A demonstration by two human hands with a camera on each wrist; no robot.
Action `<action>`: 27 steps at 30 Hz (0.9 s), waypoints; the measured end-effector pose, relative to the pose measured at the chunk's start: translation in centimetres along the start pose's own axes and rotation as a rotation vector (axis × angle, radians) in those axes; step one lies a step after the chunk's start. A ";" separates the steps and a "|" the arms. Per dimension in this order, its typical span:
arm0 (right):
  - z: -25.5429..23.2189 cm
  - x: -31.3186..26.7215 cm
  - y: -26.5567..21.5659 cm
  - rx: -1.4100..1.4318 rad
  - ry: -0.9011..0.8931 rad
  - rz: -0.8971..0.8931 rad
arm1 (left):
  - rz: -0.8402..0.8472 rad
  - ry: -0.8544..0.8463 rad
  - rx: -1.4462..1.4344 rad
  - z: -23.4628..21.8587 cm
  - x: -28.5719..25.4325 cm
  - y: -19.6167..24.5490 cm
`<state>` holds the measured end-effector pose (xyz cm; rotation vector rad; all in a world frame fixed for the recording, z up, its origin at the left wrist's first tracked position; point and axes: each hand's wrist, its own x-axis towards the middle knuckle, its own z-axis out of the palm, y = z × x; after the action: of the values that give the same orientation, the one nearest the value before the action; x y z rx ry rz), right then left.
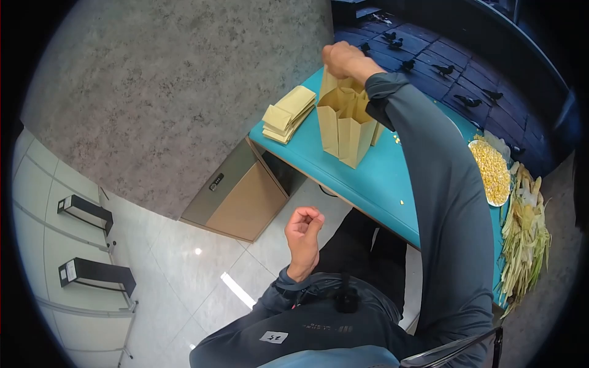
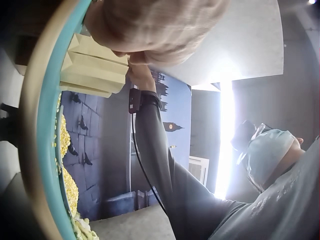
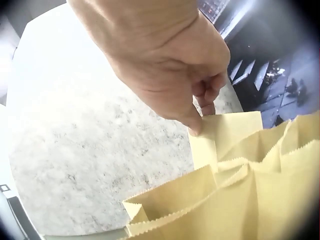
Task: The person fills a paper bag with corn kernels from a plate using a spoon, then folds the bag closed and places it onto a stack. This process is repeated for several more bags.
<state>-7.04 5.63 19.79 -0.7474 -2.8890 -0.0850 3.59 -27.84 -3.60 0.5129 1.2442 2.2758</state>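
My right hand (image 1: 345, 59) reaches over the teal table (image 1: 374, 187) to the back of a group of open brown paper bags (image 1: 347, 136). In the right wrist view, its thumb and fingers pinch the upper edge of a rear paper bag (image 3: 204, 149), whose lower part is hidden behind the zigzag-edged bags in front. My left hand (image 1: 302, 238) hangs in the air before my body, off the table's near edge, fingers loosely curled and holding nothing. Left of the standing bags lies a stack of folded paper bags (image 1: 289, 115).
A white plate of yellow corn kernels (image 1: 490, 173) stands at the table's right, beside a heap of corn husks (image 1: 525, 236). Loose kernels (image 1: 397, 138) lie near the bags. A mottled grey wall panel (image 1: 184, 92) borders the left; a cabinet (image 1: 242, 199) stands below.
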 end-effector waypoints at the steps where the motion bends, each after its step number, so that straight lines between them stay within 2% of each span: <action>1: 0.0 0.9 0.7 0.006 0.059 -0.020 | 0.009 -0.023 0.011 0.4 0.5 0.3; 3: -1.8 1.8 1.3 -0.048 0.071 -0.124 | 0.044 -0.046 0.040 1.3 1.3 1.3; 6: -4.8 0.0 2.5 -0.002 0.371 -0.409 | 0.075 -0.147 0.077 2.6 3.6 2.5; 7: -6.1 -1.7 2.5 -0.005 0.494 -0.508 | 0.077 -0.217 0.089 3.1 4.5 2.9; 8: -8.0 -3.7 2.3 -0.007 0.497 -0.512 | 0.081 -0.216 0.087 4.1 5.7 3.6; 10: -11.8 -8.5 1.9 0.173 0.541 -0.683 | -0.038 -0.284 0.019 6.4 7.6 4.7; 12: -13.9 -12.8 1.4 0.258 0.578 -0.677 | -0.025 -0.283 -0.082 8.0 8.5 4.7; 14: -13.5 -15.7 1.7 0.341 0.613 -0.648 | 0.013 -0.290 -0.247 9.4 8.3 4.7; 16: -11.6 -17.9 3.2 0.414 0.648 -0.700 | 0.035 -0.343 -0.284 10.9 7.4 3.8; 17: -11.8 -19.4 4.7 0.373 0.600 -0.643 | 0.060 -0.366 -0.321 11.6 6.4 3.1; 18: -10.7 -21.2 5.0 0.400 0.585 -0.689 | 0.031 -0.292 -0.279 11.4 4.3 2.6; 20: -8.1 -24.1 5.5 0.405 0.574 -0.730 | 0.023 -0.274 -0.232 12.7 1.8 1.3; 21: -7.3 -25.7 6.3 0.402 0.570 -0.685 | 0.020 -0.260 -0.216 13.0 1.0 0.5; 22: -6.5 -27.1 6.9 0.516 0.546 -0.550 | -0.013 -0.282 -0.211 13.1 0.8 -0.8; 23: -5.7 -28.3 7.4 0.630 0.526 -0.419 | 0.043 -0.288 -0.156 12.8 0.8 -2.4; 24: -4.3 -29.3 8.3 0.657 0.573 -0.363 | 0.103 -0.291 -0.099 12.7 0.7 -3.5; 25: -2.6 -30.1 9.3 0.664 0.630 -0.293 | 0.087 -0.305 -0.095 13.1 0.6 -3.9; 27: 1.7 -32.1 8.7 0.933 0.850 0.077 | 0.098 -0.294 -0.072 14.7 1.2 -4.8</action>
<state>24.64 -1.95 12.96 -0.4509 -1.7722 0.7113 11.70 -15.12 -0.09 0.8630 1.0074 2.2156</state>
